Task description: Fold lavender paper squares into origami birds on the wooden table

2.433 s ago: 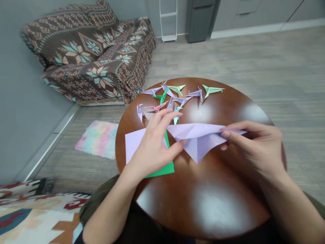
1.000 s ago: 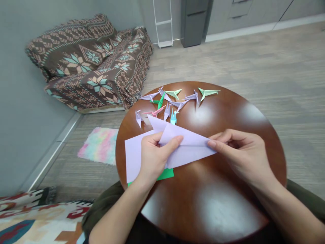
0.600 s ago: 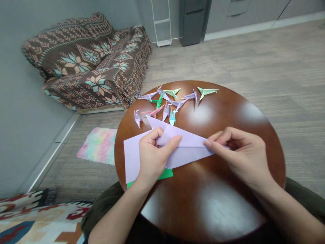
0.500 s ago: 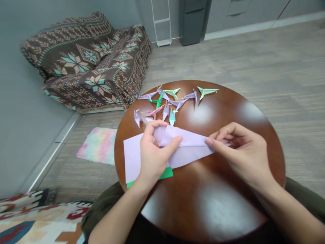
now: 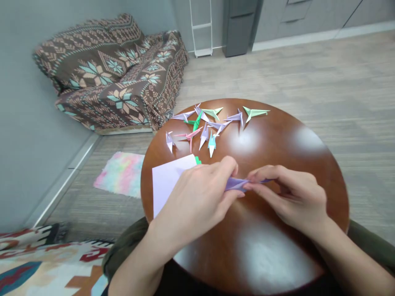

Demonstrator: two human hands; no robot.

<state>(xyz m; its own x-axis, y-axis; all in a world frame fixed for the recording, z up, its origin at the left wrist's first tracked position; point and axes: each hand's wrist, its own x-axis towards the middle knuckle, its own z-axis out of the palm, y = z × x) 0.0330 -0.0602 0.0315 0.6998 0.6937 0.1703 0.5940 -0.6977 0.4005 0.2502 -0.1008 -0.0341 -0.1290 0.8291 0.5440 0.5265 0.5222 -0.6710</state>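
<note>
Between my hands is a folded piece of purple paper (image 5: 235, 183), held above the round brown table (image 5: 247, 230). My left hand (image 5: 205, 191) is closed round its left part and hides much of it. The fingertips of my right hand (image 5: 286, 191) pinch its narrow right end, and a thin tip pokes out beyond them. Under my left wrist lies a stack of lilac paper sheets (image 5: 166, 183), with a green sheet (image 5: 198, 160) peeking out at its far corner.
Several folded paper cranes lie at the table's far side, among them a pink crane (image 5: 189, 136), a blue crane (image 5: 211, 144) and a light green crane (image 5: 254, 113). Beyond stand a covered sofa (image 5: 120, 82) and a white rack (image 5: 202, 28). A pastel rug (image 5: 121, 174) is on the floor.
My left hand has moved right, turned over and closed round the paper. The purple paper, broad and flat before, now shows as a narrow strip. My right hand keeps its pinch.
</note>
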